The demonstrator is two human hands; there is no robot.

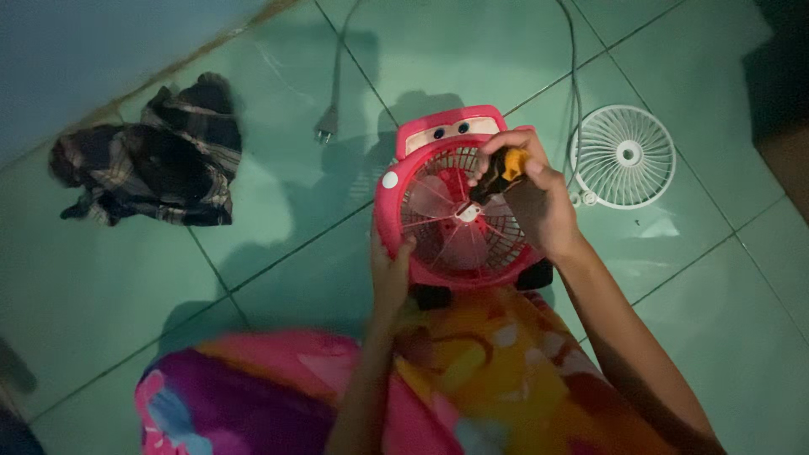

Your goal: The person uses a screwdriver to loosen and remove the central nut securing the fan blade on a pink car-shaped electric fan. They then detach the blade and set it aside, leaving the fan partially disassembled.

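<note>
Head view: right hand (pixel 539 198) grips screwdriver (pixel 499 175) at fan (pixel 459 202).

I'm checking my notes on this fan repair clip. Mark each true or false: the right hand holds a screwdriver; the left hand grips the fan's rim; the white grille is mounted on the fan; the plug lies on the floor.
1. The right hand holds a screwdriver: true.
2. The left hand grips the red fan at its rim: true.
3. The white grille is mounted on the fan: false, it lies on the floor tiles beside it.
4. The plug lies on the floor: true.
</note>
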